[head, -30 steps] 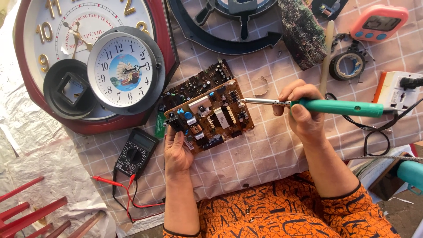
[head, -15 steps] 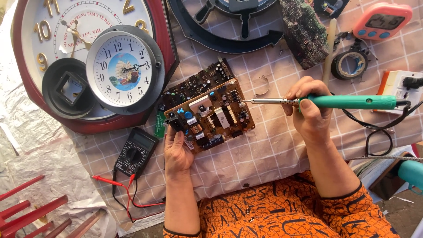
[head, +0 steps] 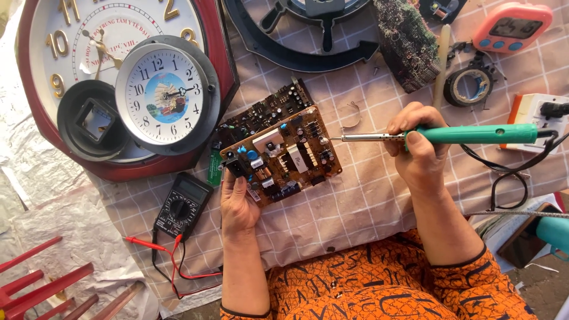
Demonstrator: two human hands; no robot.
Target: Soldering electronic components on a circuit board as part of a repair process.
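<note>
Clocks [head: 160, 98] and a multimeter [head: 182, 204] are parked off to the left. The circuit board [head: 281, 155] is pinned on the desk [head: 367, 201] by the left hand [head: 238, 204], grip clenched on its corner. The soldering iron [head: 450, 135] is grasped in the right hand [head: 418, 148], tip just beside the board's right edge; looks like soldering, so the tip needs bringing onto a joint.

Pink digital timer [head: 513, 27], upper right: rounded body, grey rectangular screen, 3 blue buttons beneath; black multimeter [head: 182, 205], lower left beside the clocks: small grey rectangular screen above its round dial.
</note>
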